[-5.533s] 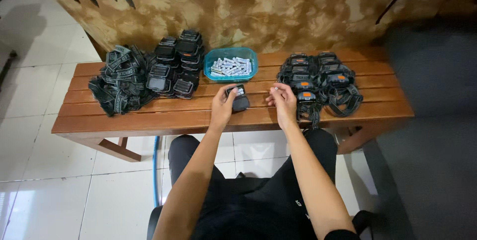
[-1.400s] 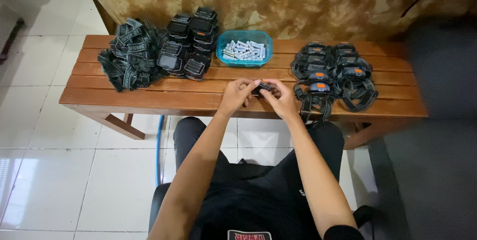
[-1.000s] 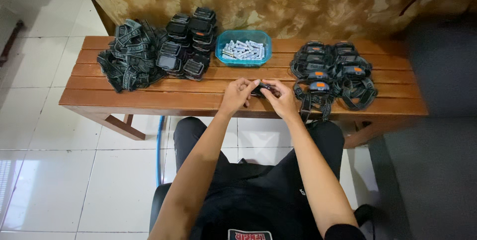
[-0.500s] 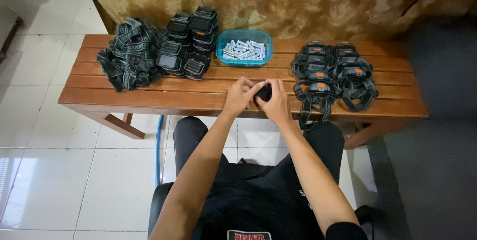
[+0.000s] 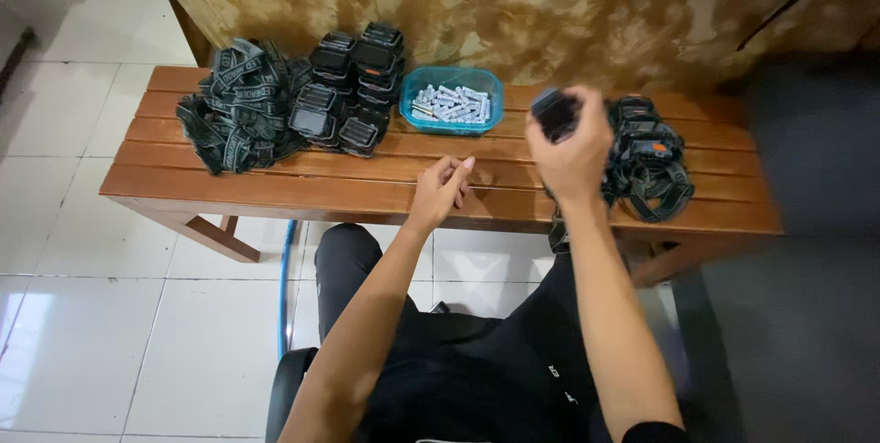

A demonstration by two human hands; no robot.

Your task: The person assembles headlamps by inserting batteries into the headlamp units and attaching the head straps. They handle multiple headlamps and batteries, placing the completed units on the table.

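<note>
A seated person's right hand (image 5: 573,154) is raised above a wooden bench (image 5: 275,182), fingers wrapped tight around a small black headlamp (image 5: 553,116) that pokes out above the knuckles; its dark strap hangs below the wrist. The left hand (image 5: 440,191) hovers low over the bench's front slats, fingers loosely curled and close together, holding nothing. Behind the hands, a blue tub (image 5: 455,100) holds a heap of small pale batteries (image 5: 449,104). Left of the tub sits a stack of black lamp bodies (image 5: 353,85), and beside that a pile of grey straps (image 5: 240,104). Finished headlamps (image 5: 651,159) lie heaped just right of the raised hand. Both forearms reach forward from the lap, the right one lifted higher.
</note>
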